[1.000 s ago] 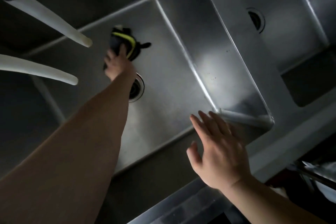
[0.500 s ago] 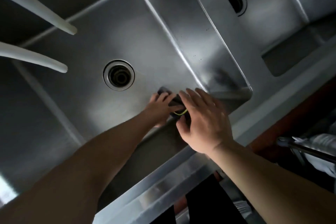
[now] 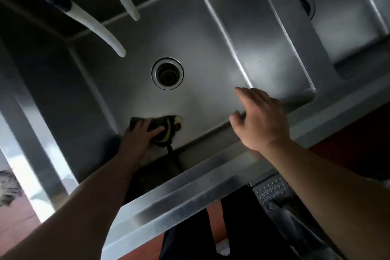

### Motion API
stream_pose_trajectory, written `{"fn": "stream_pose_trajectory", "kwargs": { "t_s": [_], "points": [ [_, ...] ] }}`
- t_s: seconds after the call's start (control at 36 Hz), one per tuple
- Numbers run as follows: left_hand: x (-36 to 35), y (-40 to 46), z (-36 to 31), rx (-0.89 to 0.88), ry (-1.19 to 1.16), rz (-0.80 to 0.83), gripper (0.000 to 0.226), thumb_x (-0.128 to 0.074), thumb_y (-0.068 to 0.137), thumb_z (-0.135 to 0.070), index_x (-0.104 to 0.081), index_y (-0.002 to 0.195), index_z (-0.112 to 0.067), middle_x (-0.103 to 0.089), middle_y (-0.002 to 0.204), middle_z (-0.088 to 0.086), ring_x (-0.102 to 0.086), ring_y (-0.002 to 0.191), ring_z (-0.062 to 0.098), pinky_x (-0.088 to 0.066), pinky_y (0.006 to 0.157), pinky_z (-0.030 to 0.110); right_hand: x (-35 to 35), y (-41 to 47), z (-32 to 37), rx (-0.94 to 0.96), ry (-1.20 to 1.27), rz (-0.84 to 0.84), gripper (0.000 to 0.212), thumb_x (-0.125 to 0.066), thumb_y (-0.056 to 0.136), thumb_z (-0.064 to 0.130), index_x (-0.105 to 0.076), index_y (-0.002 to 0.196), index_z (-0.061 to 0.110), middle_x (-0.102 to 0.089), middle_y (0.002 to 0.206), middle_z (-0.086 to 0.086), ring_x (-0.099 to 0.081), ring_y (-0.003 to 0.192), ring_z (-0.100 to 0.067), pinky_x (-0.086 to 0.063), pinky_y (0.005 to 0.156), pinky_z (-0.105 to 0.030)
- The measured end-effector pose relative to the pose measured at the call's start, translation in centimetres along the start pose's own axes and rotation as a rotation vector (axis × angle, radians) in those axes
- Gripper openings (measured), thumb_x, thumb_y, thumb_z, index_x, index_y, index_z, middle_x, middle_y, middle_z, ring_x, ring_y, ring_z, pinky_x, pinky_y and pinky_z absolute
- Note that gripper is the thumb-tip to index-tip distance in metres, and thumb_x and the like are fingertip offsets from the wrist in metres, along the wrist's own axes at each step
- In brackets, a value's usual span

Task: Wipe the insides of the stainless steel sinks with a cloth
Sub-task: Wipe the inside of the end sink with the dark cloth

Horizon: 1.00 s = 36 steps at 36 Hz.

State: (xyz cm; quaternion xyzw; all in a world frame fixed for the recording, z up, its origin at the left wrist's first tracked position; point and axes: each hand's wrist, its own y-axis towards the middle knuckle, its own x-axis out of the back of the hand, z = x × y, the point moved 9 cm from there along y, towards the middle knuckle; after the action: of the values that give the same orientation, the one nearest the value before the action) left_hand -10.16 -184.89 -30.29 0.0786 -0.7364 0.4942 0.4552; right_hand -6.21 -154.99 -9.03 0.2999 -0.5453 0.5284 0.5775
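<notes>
Two white curved faucet spouts overhang the far left of the stainless steel sink basin. The left hand presses a dark cloth with a yellow-green stripe flat on the near-left floor, fingers spread over it. Sweep rightward with even pressure, passing the round drain (work into the corner seams). The right hand hovers open, holding nothing, above the near edge; a second basin lies right.
</notes>
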Motion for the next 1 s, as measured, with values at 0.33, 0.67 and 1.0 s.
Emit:
{"fn": "stream_pose_trajectory", "kwargs": {
  "t_s": [0.33, 0.67, 1.0],
  "points": [
    [5.7, -2.6, -0.7, 0.332, -0.673, 0.048, 0.077, -0.064, 0.085, -0.005, -0.034, 0.151, -0.032, -0.053, 0.133, 0.017, -0.057, 0.114, 0.038, -0.049, 0.092, 0.038, -0.5, -0.1, -0.2, 0.015, -0.085, 0.028, 0.040, -0.044, 0.085, 0.031, -0.057, 0.118, 0.013, -0.063, 0.118, -0.007, -0.053, 0.113, -0.031, -0.043, 0.093, -0.046],
    [19.7, -20.9, -15.0, -0.092, -2.190, -0.189, 0.056, -0.050, 0.070, 0.008, -0.056, 0.120, -0.016, -0.050, 0.085, 0.010, -0.050, 0.073, 0.020, -0.039, 0.063, 0.030, 6.0, -6.2, 2.5, -0.236, 1.172, 0.342, 0.050, -0.070, 0.085, 0.041, -0.062, 0.127, 0.016, -0.065, 0.123, 0.000, -0.060, 0.112, -0.019, -0.049, 0.087, -0.032],
    [17.4, -23.1, -25.6, 0.081, -2.204, -0.222, 0.038, -0.053, 0.094, -0.014, -0.058, 0.131, -0.021, -0.071, 0.108, 0.005, -0.070, 0.092, 0.019, -0.057, 0.070, 0.035, 6.5, -12.7, -2.9, -0.307, 1.409, 0.746, 0.013, -0.059, 0.092, 0.009, -0.064, 0.099, 0.019, -0.071, 0.083, -0.003, -0.064, 0.074, -0.019, -0.051, 0.063, -0.029]
  ]
}}
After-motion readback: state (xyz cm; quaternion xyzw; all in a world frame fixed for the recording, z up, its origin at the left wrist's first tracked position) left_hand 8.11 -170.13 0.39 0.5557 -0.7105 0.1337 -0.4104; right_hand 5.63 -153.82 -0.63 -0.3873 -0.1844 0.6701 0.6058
